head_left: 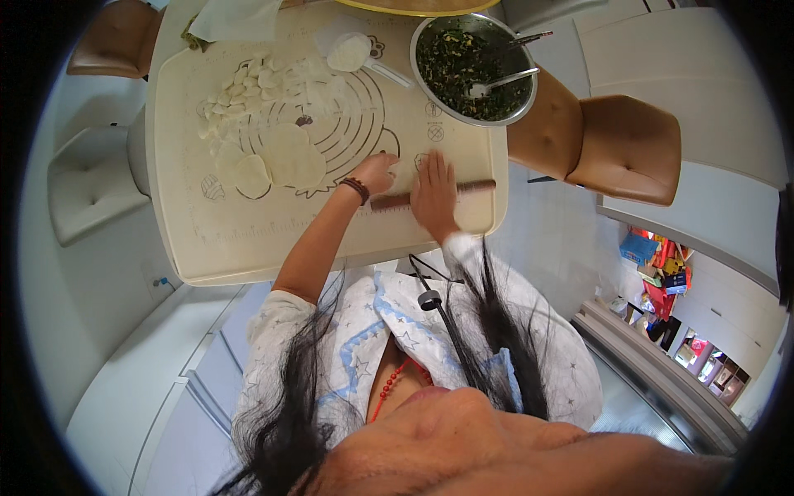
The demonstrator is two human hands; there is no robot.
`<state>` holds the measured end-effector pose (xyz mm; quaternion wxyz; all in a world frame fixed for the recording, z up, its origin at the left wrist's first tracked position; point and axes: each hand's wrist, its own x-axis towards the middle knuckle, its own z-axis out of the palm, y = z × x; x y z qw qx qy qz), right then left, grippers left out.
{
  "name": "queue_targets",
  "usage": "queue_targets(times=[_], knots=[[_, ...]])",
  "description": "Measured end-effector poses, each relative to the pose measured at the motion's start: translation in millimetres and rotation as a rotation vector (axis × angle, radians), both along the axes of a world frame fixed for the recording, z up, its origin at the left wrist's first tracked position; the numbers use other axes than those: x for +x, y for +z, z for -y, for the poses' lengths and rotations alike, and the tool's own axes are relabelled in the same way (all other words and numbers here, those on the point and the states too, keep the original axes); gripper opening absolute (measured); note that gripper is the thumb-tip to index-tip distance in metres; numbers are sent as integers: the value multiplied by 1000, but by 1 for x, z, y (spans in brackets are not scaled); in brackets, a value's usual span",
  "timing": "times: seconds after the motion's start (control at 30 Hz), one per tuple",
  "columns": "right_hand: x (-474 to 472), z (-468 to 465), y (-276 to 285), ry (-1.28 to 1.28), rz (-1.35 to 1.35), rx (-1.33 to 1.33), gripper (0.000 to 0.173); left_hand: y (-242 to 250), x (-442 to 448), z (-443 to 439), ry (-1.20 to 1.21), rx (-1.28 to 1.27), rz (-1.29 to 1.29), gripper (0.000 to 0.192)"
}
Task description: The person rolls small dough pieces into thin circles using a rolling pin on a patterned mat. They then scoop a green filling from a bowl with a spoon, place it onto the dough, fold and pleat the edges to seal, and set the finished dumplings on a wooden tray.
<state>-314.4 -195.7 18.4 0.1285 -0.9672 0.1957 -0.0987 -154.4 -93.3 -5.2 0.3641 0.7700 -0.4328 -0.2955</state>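
Observation:
My right hand (434,189) lies flat with its fingers stretched forward, across the middle of a dark wooden rolling pin (476,186). It hides that part of the pin and whatever is beneath. Just left of it, my left hand (375,173) is low over the cream kneading mat (279,242), fingers bent downward. Whether they pinch anything is hidden. Rolled dough wrappers (291,155) lie overlapping to the left, with a smaller round wrapper (253,175) at their edge. Behind them, several small dough pieces (239,93) sit in a floury cluster.
A steel bowl (526,111) of chopped green filling stands at the back right, with a spoon (502,82) and chopsticks (530,38) in it. Left of it is a white scoop of flour (348,53). Brown chairs (626,149) and a grey chair (99,180) flank the table.

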Motion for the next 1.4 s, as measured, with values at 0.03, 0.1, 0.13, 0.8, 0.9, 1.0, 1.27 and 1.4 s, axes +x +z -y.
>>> queue_targets(times=[0.03, 0.1, 0.13, 0.8, 0.9, 1.0, 1.27, 1.4], knots=[[36, 17, -3, -55, 16, -32, 54, 4, -2, 9, -36, 96, 17, 20], [54, 26, -3, -96, 5, -58, 54, 23, -1, 28, -94, 290, 67, 20], [49, 23, -5, -87, -24, -56, 55, 30, 3, 29, -90, 292, 91, 20], [45, -1, -12, -132, -35, -94, 55, 23, 15, 12, -63, 293, 23, 21], [12, -23, -8, -32, -46, -96, 51, -10, 23, -10, 164, 58, -57, 24], [33, -14, -15, -87, -54, -151, 52, 15, 10, -2, 81, 76, -22, 22], [-27, -4, -5, 389, -135, 165, 45, -19, 7, -55, 741, -510, -961, 34], [44, 17, 41, 392, 121, 112, 40, 37, -5, -74, 724, -693, -1242, 32]])
